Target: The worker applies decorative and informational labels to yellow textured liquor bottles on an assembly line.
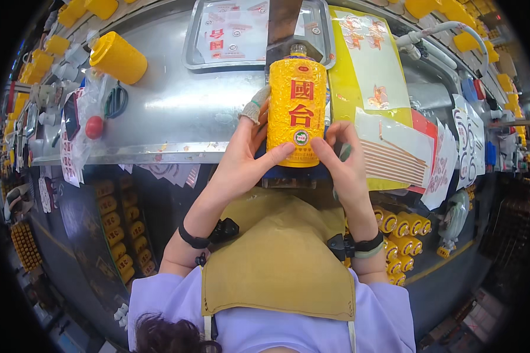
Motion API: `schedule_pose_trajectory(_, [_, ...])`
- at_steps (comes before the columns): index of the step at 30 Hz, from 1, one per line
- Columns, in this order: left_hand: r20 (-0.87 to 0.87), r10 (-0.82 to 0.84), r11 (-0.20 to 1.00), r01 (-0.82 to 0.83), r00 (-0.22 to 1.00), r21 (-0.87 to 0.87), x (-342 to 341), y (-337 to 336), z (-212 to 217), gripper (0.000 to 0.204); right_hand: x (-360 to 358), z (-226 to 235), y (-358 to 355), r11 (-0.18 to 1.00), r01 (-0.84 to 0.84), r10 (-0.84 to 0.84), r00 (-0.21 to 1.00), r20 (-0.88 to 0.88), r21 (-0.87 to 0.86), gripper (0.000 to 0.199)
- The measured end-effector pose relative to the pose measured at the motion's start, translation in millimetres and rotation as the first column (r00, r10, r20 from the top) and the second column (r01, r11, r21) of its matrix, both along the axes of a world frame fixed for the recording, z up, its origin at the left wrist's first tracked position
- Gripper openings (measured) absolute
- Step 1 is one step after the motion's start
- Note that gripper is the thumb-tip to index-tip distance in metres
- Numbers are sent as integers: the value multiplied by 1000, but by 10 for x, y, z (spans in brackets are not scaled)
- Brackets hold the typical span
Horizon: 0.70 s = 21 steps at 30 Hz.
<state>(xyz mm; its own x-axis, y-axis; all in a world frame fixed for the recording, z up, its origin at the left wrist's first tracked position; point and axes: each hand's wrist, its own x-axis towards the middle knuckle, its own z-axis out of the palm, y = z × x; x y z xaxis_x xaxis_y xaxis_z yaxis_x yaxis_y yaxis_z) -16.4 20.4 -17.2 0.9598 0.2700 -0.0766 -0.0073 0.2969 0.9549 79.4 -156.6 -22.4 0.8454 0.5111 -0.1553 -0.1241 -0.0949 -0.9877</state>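
A yellow embossed bottle point(297, 115) with red characters and a clear glass neck lies before me, neck pointing away. My left hand point(254, 136) grips its left side, thumb across the lower front; a pale cover wraps one fingertip. On the lower right, my right hand point(343, 156) presses its thumb to the front beside a small round green-and-white emblem point(301, 137). The right fingers are bent along that side, partly hidden. Whatever supports the bottle is mostly covered by it.
Left on the metal bench point(182, 112) are a yellow cup-shaped piece point(118, 57) and a red ball point(94, 127). A metal tray point(189, 56) with sticker sheets lies beyond. On the right are a yellow sheet point(343, 70) and striped brown strips point(391, 154). Yellow bottles point(401, 244) are stacked below.
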Motion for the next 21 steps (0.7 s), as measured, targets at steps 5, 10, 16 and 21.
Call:
schedule_pose_trajectory(5, [28,41,998,-40,999,-43,-17,-50,-45,94,19,28,151,1000,8,-8,1000,6,-28,43])
schedule_pose_trajectory(10, [-2,36,995,-36,999,96,-39,-176,-24,99,30,55,173,999,4,-6,999,-41,-32,44])
schedule_pose_trajectory(16, [-20,54,993,-51,998,106,-58,-198,-29,100,95,103,55,999,-37,43,981,-187,32,26])
schedule_pose_trajectory(21, [-10,47,992,-45,999,119,-65,-222,-27,100,113,106,42,998,-42,50,975,-215,42,25])
